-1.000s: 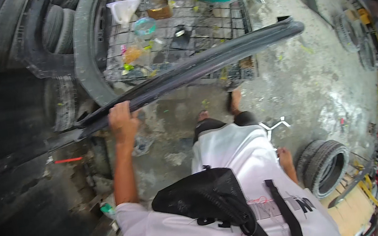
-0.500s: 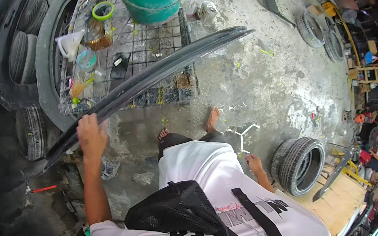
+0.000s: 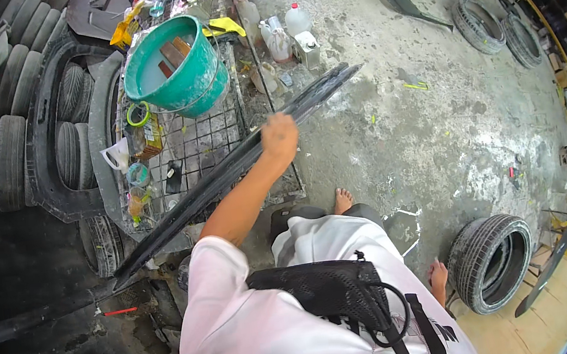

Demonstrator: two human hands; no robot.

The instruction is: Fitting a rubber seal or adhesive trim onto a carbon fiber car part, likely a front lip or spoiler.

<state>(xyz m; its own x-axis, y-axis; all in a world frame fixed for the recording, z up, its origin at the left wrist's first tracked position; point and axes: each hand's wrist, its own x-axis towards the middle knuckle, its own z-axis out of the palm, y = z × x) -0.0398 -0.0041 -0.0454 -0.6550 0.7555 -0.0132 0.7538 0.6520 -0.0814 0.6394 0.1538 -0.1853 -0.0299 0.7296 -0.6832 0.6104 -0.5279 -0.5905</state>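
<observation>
A long, dark, slightly curved strip point(image 3: 225, 170), like a car trim panel, runs slantwise from the lower left to the upper right. Its middle passes over a grimy grid-topped stand. My left hand point(image 3: 280, 138) is at the upper part of the strip, arm stretched across it. The hand looks closed, fingers bent down and somewhat blurred; whatever is under them is hidden. My right hand point(image 3: 438, 273) hangs low at my side near a stack of tyres point(image 3: 493, 264), fingers loose, with nothing visible in it.
On the stand point(image 3: 202, 127) are a green bucket point(image 3: 169, 70) with brown blocks in it, a yellow-green tape roll point(image 3: 138, 114) and a white funnel point(image 3: 116, 156). Jugs point(image 3: 298, 21) stand beyond. Tyres point(image 3: 11, 159) line the left; a red-handled tool point(image 3: 121, 311) lies lower left.
My left hand has moved along the strip from its lower left part toward its upper right end. The view has shifted, showing more of the bucket and left-side tyres. My right hand still hangs low.
</observation>
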